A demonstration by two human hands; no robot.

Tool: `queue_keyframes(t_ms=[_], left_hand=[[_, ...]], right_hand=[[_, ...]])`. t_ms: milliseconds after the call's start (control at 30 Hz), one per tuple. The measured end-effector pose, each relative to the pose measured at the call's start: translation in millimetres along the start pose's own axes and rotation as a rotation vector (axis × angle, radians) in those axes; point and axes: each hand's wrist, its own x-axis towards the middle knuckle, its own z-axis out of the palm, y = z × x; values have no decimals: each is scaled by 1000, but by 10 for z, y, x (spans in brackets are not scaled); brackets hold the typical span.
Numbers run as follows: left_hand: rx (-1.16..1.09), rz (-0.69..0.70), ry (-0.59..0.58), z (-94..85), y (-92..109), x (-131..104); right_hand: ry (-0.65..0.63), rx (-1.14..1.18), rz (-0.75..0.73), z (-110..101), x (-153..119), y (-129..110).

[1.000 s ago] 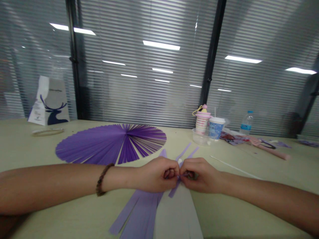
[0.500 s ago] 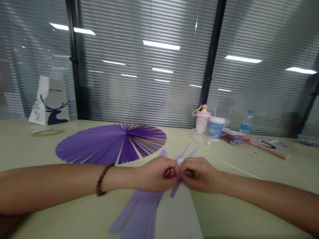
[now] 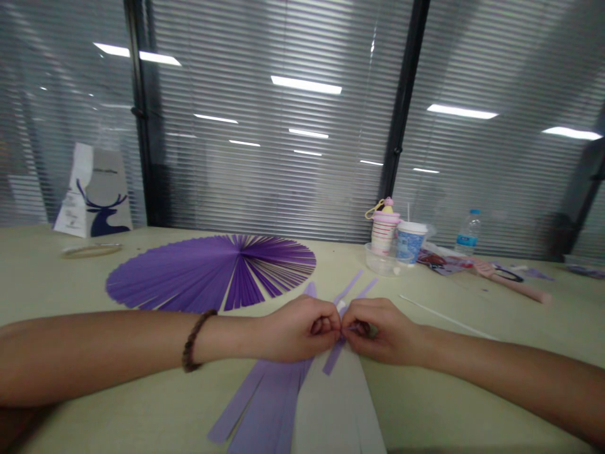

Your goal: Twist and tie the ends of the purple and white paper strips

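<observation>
from afar i see the left hand (image 3: pixel 302 329) and right hand (image 3: pixel 384 331) curled tight, fingertips meeting, pinching a narrow purple strip (image 3: pixel 334 359) between them; lilac paper strips (image 3: pixel 269 403) fan out below the left hand.

Matt, paper-like purple strips (image 3: pixel 271 403) and pale strips (image 3: pixel 331 410) reach me over the remote feed, where I also see a dull, papery purple disc (image 3: pixel 179 271), smooth satiny tabletop (image 3: pixel 142 410), glossy glass (image 3: pixel 212 69), clear plastic bottle (image 3: pixel 467 241) and tub (image 3: pixel 378 263), and bumpy bracelet (image 3: pixel 190 347).
</observation>
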Motion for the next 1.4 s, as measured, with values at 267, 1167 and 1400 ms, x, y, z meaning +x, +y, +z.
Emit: queue_keyframes(t_ms=[267, 1167, 1400], left_hand=[[-17, -14, 17, 2, 3, 7], [-100, -6, 17, 20, -30, 6], [-50, 33, 5, 9, -30, 2]], right_hand=[[-19, -18, -8, -17, 4, -11], [-4, -13, -3, -5, -1, -11], [-29, 7, -45, -9, 19, -21]])
